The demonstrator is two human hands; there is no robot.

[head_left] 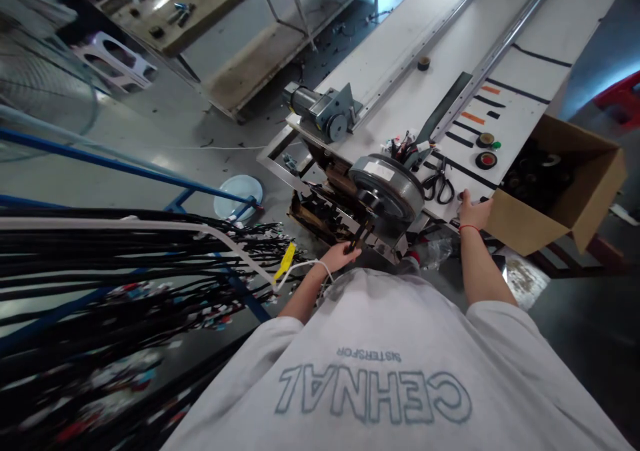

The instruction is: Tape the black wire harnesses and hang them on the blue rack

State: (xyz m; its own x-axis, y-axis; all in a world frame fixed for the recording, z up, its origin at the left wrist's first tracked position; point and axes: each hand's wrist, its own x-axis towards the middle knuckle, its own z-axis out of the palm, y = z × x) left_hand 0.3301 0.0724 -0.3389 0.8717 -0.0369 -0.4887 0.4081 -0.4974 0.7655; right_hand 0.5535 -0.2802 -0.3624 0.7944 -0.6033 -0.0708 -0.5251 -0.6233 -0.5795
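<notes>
My left hand [343, 256] is in front of the machine at the near end of the bench, its fingers closed around a thin dark piece I cannot make out. My right hand [475, 212] rests at the bench's near edge, its fingers closed over a small roundish thing, mostly hidden. Just left of it lie black-handled scissors [440, 186]. Between my hands stands a large grey wheel [389, 183] with a white label. A bundle of wires with connectors [403, 148] sits behind the wheel.
An open cardboard box [530, 221] of dark parts stands at right. Tape rolls [486, 160] and black strips [459, 139] lie on the white bench [390, 91]. A motor [320, 108] sits at its left corner. Black cable bundles [150, 251] hang on a blue rack at left.
</notes>
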